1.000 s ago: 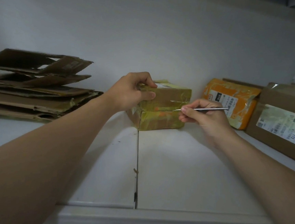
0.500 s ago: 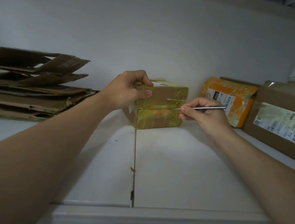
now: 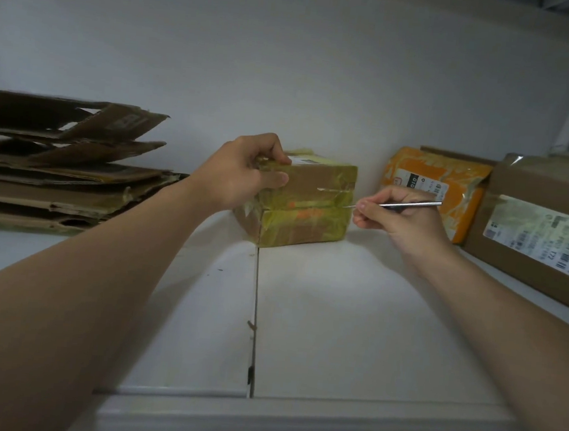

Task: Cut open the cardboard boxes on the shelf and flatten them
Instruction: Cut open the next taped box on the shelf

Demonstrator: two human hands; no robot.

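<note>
While the left hand (image 3: 242,172) grips the top-left corner of the taped cardboard box (image 3: 303,205) at mid shelf (image 3: 335,323) near the back wall, fingers curled over its top & thumb on its front, the right hand (image 3: 402,213) pinches a thin metal tool (image 3: 404,204), tip at the box's right edge. Flattened cardboard (image 3: 60,164) is stacked far left; an orange parcel (image 3: 433,190) & brown box (image 3: 543,231) sit right.

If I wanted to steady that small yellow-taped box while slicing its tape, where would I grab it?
Take the yellow-taped box by its top left corner, coming from the left, as the left hand does: fingers over the top, thumb on the front. That end is free, and it probably keeps fingers clear of the metal tool the right hand holds at the right edge.
</note>
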